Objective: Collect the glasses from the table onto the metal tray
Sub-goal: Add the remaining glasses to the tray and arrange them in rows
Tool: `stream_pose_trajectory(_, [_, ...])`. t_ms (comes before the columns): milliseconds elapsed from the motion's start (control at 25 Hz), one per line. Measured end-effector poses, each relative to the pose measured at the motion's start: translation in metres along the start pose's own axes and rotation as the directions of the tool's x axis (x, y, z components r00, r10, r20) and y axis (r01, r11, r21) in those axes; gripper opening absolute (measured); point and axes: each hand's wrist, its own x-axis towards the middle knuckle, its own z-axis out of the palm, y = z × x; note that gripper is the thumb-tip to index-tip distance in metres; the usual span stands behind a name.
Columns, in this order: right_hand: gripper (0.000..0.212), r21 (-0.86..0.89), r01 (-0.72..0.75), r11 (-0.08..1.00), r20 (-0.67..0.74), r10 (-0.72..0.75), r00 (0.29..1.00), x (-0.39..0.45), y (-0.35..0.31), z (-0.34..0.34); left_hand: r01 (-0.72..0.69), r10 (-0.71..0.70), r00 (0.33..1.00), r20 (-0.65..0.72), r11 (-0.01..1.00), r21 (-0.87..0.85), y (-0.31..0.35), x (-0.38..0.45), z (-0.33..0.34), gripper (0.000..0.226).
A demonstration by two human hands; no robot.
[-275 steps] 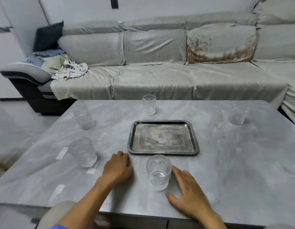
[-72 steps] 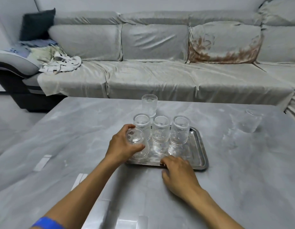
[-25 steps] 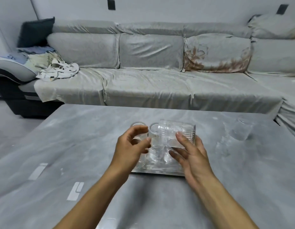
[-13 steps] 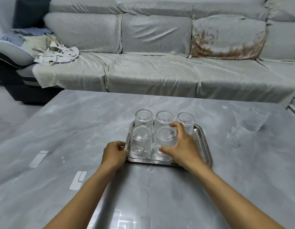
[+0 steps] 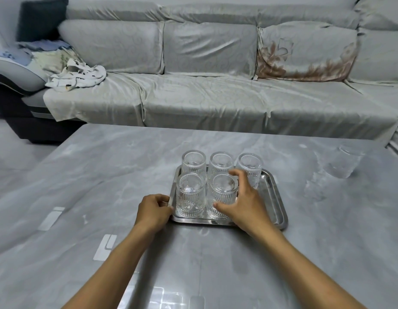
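Now front-right glass (image 5: 223, 195) within right grip (image 5: 245, 205).

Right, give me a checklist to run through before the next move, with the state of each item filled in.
1. Five glasses upright on the metal tray: ok.
2. All glasses collected: not ok, a last glass stands on the table, far right.
3. Room on tray for it: ok, front-right spot bare.
4. Left hand steadying tray's left rim: ok.
5. Right hand free: not ok, its grip wraps the front-right glass.
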Motion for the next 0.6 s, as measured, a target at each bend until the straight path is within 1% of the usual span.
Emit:
stream_pose_trajectory(160, [0.079,0.034,-0.011,0.999,-0.001,0.011,1.0,0.0,0.002,0.003,0.001,-0.001,1.0,-0.018,1.0,0.008,-0.001,-0.001,0.001,0.022])
stream_pose_trajectory(240, [0.083,0.069,-0.013,0.998,0.027,0.011,1.0,-0.003,0.001,0.0,0.021,-0.021,1.0,-0.005,1.0,0.005,0.004,-0.005,0.002,0.026])
stream_pose_trajectory(280, [0.085,0.088,-0.015,0.996,0.049,0.01,0.999,-0.005,0.0,-0.004,0.017,-0.017,1.0,-0.02,1.0,0.013,0.009,-0.009,0.001,0.03])
stream_pose_trajectory(320, [0.087,0.115,-0.021,0.993,0.065,0.014,0.998,-0.008,0.0,-0.009,-0.016,0.019,0.997,-0.078,0.999,0.046,0.016,-0.013,-0.003,0.033])
stream_pose_trajectory(360, [0.085,0.139,-0.026,0.99,0.056,0.018,0.998,-0.01,0.002,-0.017,-0.089,0.104,0.982,-0.16,0.991,0.096,0.023,-0.017,-0.007,0.036])
stream_pose_trajectory(400, [0.079,0.15,-0.027,0.988,0.013,0.025,1.0,-0.012,0.009,-0.03,-0.206,0.234,0.945,-0.23,0.969,0.14,0.035,-0.022,-0.009,0.037])
stream_pose_trajectory(440, [0.07,0.141,-0.028,0.99,-0.054,0.036,0.998,-0.011,0.018,-0.046,-0.33,0.362,0.896,-0.259,0.93,0.159,0.051,-0.029,-0.007,0.037])
stream_pose_trajectory(480, [0.06,0.111,-0.04,0.993,-0.125,0.054,0.991,-0.008,0.031,-0.064,-0.429,0.459,0.857,-0.233,0.887,0.169,0.07,-0.036,-0.001,0.037])
stream_pose_trajectory(520, [0.052,0.068,-0.07,0.995,-0.19,0.081,0.978,-0.004,0.047,-0.083,-0.509,0.535,0.828,-0.168,0.843,0.176,0.091,-0.042,0.012,0.036])
stream_pose_trajectory(600, [0.042,-0.022,-0.156,0.987,-0.278,0.144,0.95,0.008,0.08,-0.126,-0.61,0.62,0.784,0.0,0.771,0.184,0.132,-0.053,0.05,0.037])
